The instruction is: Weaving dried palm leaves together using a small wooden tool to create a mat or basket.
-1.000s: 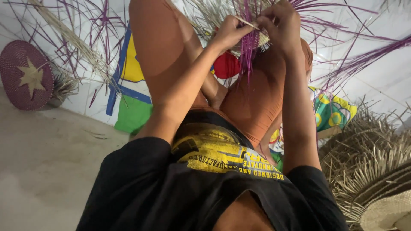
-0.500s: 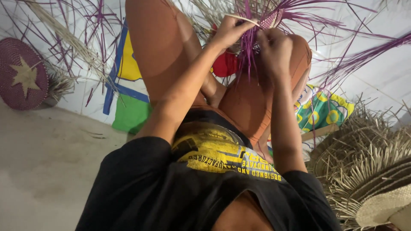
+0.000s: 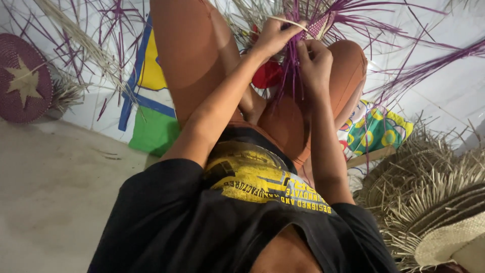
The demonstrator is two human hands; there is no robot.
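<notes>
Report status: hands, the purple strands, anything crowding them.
Left hand pinching a pale strip. Right hand closed on purple strands. Loose purple fibres fan around; knees close below.

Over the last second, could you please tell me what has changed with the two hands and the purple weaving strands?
The right hand dropped slightly down the bunch of purple strands, closing its grip lower. The left hand stayed up at the woven piece, keeping its pinch on a pale straw strip. The round purple mat by the wall and the straw hats kept their places.

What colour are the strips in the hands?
Purple strips, with one pale straw strand; head view.
</notes>
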